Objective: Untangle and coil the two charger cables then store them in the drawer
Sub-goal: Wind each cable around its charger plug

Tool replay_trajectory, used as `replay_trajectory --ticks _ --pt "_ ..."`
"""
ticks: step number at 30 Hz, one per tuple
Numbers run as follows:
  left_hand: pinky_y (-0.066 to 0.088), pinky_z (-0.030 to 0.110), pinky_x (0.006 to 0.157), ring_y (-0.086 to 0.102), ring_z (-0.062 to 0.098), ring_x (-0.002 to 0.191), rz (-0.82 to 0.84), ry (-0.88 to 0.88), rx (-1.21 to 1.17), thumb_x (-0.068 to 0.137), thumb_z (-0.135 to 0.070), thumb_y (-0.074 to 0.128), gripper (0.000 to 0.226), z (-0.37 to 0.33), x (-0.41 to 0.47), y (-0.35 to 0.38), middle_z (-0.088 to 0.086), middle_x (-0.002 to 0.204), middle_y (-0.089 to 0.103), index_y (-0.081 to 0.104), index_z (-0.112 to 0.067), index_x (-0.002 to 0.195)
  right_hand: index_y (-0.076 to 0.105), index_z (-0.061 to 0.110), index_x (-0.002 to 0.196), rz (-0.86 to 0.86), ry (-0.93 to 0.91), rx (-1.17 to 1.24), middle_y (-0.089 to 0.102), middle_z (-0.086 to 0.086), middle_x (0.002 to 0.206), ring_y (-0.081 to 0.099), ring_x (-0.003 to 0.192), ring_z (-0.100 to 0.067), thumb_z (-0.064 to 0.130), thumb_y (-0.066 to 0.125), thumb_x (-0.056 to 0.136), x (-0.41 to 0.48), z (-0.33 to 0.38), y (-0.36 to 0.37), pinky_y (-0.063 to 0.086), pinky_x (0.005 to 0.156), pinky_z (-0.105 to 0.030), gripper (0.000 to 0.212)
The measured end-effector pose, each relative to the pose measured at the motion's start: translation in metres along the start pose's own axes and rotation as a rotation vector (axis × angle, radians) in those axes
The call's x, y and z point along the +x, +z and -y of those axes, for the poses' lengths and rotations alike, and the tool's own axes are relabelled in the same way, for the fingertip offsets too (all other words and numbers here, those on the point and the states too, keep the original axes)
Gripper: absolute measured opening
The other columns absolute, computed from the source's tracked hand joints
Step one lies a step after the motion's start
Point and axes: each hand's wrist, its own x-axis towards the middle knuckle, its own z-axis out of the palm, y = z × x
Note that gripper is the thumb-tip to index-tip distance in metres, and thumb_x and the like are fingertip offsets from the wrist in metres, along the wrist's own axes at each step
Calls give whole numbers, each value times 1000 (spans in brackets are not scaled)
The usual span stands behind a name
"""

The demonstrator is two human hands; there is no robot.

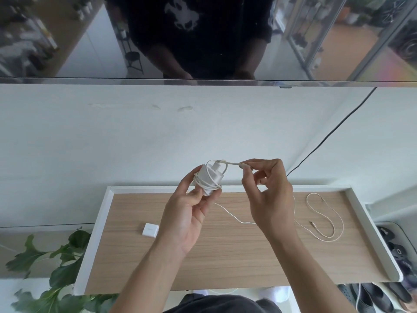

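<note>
A dark screen [203,37] spans the top of your view, with pale wall [112,136] beneath it. Below that lies the wood-topped counter [225,256], edged by a raised white rim [99,222] on the far side and both ends.

On the wood, a loose beige cable [325,213] lies in open loops towards the right end, well short of the rim. A thin white cable length [232,216] runs across the middle under your hands and passes behind your right wrist; where it ends is hidden. A small white plug cube [150,229] sits left of your left forearm, apart from both cables.

A leafy plant [65,263] crowds the counter's left end, shoes [392,256] lie beyond the right end, and a black cord [327,136] hangs down the wall.

Your left hand [187,213] is raised above the counter's far edge, fingers curled round a white charger [208,177] with cable wound about it. Your right hand [268,195], just beside it, pinches the cable's free end [234,164] between thumb and forefinger, the other fingers loosely bent.
</note>
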Motion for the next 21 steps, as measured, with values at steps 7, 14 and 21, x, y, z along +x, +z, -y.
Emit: replay_trajectory --ticks 7,14,21 --pt "69 38 92 74 30 121 -143 -42 -94 105 18 48 45 -1 19 -10 18 146 71 72 -4 137 63 16 105 73 4 37 77 25 107 65 80 -16 20 74 104 -5 1 4 45 75 -7 13" --pt "70 34 79 73 31 119 -207 -28 -60 106 19 48 45 5 24 -11 15 128 77 75 -8 129 62 17 102 128 24 121 79 14 108 61 73 -22 13 77 100 -8 -9 8 49 80 -14 16" --pt "68 34 90 77 21 102 -113 86 172 109 16 42 48 4 24 -29 7 112 81 71 -11 137 62 27 111 216 108 112 78 7 109 64 80 -19 17 71 103 -7 -24 8 56 83 -30 16"
